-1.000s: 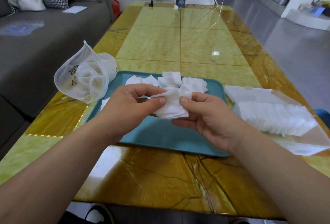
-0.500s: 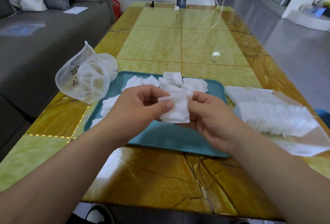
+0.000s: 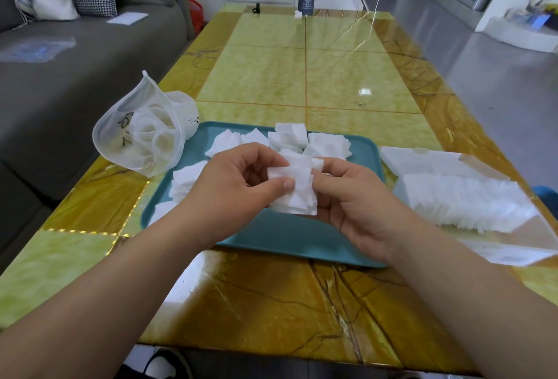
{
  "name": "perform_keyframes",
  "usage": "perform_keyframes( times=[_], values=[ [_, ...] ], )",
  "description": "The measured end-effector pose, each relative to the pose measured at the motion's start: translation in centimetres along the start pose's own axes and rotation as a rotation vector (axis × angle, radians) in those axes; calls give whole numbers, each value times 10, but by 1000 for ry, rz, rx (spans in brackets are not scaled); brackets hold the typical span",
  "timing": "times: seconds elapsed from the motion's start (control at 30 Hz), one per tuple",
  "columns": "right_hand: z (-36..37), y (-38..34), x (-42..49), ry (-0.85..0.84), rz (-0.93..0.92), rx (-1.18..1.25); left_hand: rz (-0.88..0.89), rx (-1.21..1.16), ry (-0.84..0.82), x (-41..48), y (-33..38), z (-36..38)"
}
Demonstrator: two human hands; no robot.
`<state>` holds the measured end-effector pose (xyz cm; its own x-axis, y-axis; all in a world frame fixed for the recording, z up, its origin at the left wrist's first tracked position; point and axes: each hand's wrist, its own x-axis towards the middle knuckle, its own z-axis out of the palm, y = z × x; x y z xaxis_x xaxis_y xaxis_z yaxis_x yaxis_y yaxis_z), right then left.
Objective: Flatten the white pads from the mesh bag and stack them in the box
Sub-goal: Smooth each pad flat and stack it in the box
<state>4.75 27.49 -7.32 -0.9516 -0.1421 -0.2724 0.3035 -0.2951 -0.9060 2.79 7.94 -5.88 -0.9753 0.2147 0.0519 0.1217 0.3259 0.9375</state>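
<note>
On the head view I have the left hand (image 3: 238, 185) and right hand (image 3: 353, 197) both curled round a small sheaf of soft, square white pads (image 3: 297, 194), the left thumb pinching its front face, just above the smooth teal tray (image 3: 287, 236) where rumpled loose pads (image 3: 326, 143) lie. The translucent mesh bag (image 3: 142, 137) slumps at the tray's far left corner on the glossy yellow marbled surface (image 3: 271, 297), bearing dark handwritten marks I cannot read. Right of the tray, the clear plastic box (image 3: 471, 197) holds a packed, fluffy-edged row of them.
</note>
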Motion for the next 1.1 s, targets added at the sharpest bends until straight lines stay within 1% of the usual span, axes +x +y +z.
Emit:
perform_keyframes(
  times=[0.17,0.27,0.37,0.47,0.57,0.73,0.83,0.93,1.1],
  values=[
    [1,-3,1,-17,50,37,68,160,20,-2,0,0],
    [0,-2,3,42,63,52,89,203,1,-3,1,-3],
    [-2,-1,4,124,37,63,125,204,-11,-4,2,-9],
    [-1,-1,5,159,23,49,136,160,3,-3,2,-14],
    [1,0,3,147,17,24,129,155,-11,-4,3,-15],
    [1,-1,1,98,9,-17,121,174,-83,-5,4,-13],
    [2,-1,1,89,13,-3,124,202,-64,-4,2,-10],
    [2,-1,1,81,11,42,76,152,7,-4,-1,-5],
    [1,-2,2,74,4,104,-132,-48,106,-4,-1,7]
  ],
)
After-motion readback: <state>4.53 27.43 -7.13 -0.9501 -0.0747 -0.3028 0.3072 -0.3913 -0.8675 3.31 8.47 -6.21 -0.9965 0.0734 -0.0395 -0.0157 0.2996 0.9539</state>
